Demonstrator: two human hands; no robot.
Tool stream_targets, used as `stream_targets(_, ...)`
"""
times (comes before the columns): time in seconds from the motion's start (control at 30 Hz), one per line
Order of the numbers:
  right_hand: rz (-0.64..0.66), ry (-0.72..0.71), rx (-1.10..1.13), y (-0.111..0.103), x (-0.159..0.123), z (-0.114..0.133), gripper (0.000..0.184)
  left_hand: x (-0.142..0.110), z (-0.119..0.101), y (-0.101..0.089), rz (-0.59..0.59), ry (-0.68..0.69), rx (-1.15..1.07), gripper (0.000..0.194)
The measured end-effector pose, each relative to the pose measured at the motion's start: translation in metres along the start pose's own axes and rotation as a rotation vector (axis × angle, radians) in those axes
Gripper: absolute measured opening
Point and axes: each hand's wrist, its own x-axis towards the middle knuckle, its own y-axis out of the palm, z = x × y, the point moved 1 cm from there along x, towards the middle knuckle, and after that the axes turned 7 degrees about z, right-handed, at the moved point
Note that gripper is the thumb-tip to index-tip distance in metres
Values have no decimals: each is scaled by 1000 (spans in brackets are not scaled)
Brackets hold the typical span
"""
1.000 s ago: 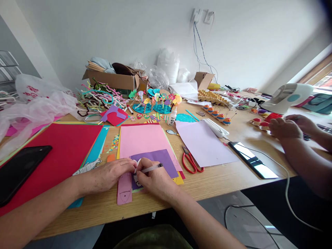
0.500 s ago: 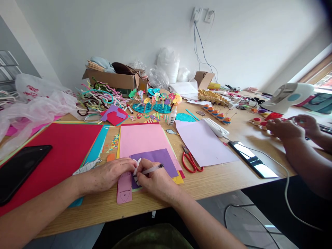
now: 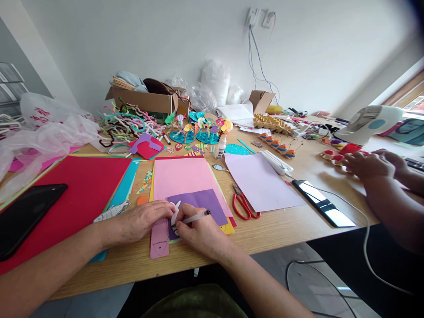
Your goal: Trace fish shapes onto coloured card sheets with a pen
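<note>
In the head view my right hand point(image 3: 195, 226) grips a pen point(image 3: 198, 216) with a clear barrel and dark end, its tip hidden behind the fingers. My left hand point(image 3: 149, 221) has its fingers together, pinning a small white paper cutout point(image 3: 174, 215) with dark markings onto a purple sheet point(image 3: 208, 205). Under the purple sheet lies a pink sheet point(image 3: 180, 172) on top of a stack of coloured paper. A pink strip point(image 3: 159, 245) with a pencil-drawn fish shape sits below my left hand. By my left forearm rests another white fish-like cutout point(image 3: 112, 212).
Red-handled scissors point(image 3: 243, 206) and a lilac sheet point(image 3: 261, 185) lie to the right, near a phone point(image 3: 323, 203). Left are red paper point(image 3: 89, 185) and a black phone point(image 3: 29, 216). A glue bottle point(image 3: 220, 149) stands behind. Another person's hands point(image 3: 371, 165) work at far right.
My hands stay almost in place, with the pen shifted very slightly. The other person's hands at far right have moved a little to the right.
</note>
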Motion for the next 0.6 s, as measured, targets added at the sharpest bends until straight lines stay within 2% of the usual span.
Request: stream_targets(0.6, 7, 23, -42, -2, -13, 1, 16, -3, 9, 4, -34, 2, 63, 32)
